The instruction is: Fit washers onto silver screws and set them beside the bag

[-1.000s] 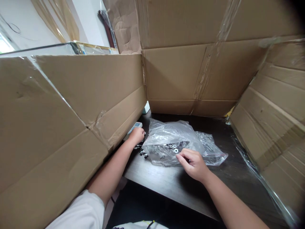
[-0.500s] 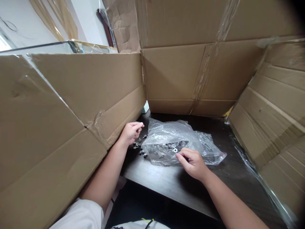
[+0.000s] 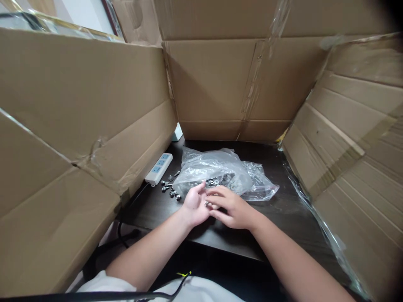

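My left hand [image 3: 195,206] is turned palm up over the front of the table, its thumb apart from the palm. Its fingertips are partly hidden behind my right hand [image 3: 231,207]. The bent fingers of my right hand meet over the left palm, at a small shiny metal piece [image 3: 207,204]; whether it is a bolt is too small to tell. Just beyond both hands lies a clear plastic bag [image 3: 217,163], with washers [image 3: 216,182] and other dark hardware showing at its opening. To the left of the bag, several bolts [image 3: 166,188] lie loose on the table.
A white power strip [image 3: 159,168] lies along the left cardboard wall [image 3: 126,96]. Cardboard also stands at the back [image 3: 214,79] and on the right [image 3: 343,126]. Another clear bag [image 3: 260,180] lies at the right on the dark table [image 3: 283,226].
My left hand has moved right and turned from a pinch to palm up. My right hand has come left from the washers to meet it. The view has shifted, bringing the power strip into sight.
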### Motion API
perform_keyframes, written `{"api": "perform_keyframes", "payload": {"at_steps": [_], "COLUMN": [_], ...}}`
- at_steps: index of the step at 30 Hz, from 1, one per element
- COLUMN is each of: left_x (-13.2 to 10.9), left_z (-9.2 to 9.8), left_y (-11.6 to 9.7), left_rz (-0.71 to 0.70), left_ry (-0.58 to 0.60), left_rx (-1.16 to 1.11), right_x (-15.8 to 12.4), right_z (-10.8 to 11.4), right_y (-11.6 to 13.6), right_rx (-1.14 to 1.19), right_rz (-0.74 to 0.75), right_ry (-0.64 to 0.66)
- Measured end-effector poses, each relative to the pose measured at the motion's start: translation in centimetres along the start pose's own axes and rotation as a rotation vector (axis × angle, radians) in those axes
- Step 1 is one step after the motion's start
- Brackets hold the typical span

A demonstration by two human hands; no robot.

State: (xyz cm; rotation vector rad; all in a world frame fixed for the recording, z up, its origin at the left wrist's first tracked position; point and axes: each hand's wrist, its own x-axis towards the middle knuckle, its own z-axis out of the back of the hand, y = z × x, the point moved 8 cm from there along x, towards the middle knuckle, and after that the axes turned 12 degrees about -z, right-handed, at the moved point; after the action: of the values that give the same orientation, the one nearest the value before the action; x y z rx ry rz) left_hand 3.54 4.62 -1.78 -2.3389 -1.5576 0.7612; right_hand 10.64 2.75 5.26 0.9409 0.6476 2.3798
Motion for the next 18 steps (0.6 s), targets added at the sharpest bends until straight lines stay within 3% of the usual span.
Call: {"api": "perform_keyframes", "payload": {"at_steps": [7,12,18], "left_x": [1.5,1.0,1.2], "left_z": [0.8,1.2,1.7], "left_y": [1.4,2.3,2.0], "left_rz": [0.072,0.128,0.101], "left_ry": [0.097,0.107,0.082], "left_rx": [-0.071,-0.078,-0.072], "right_x": [0.0,-0.4,-0.4], "right_z": [-1.8,-2.7,-3.4], "right_y": [-2.6,-1.8,-1.7], "right_rx": [-0.222,-0.372,-0.391], "right_rz": [-0.033,-0.033,-0.073], "right_ry": [0.097,0.232,0.250]}}
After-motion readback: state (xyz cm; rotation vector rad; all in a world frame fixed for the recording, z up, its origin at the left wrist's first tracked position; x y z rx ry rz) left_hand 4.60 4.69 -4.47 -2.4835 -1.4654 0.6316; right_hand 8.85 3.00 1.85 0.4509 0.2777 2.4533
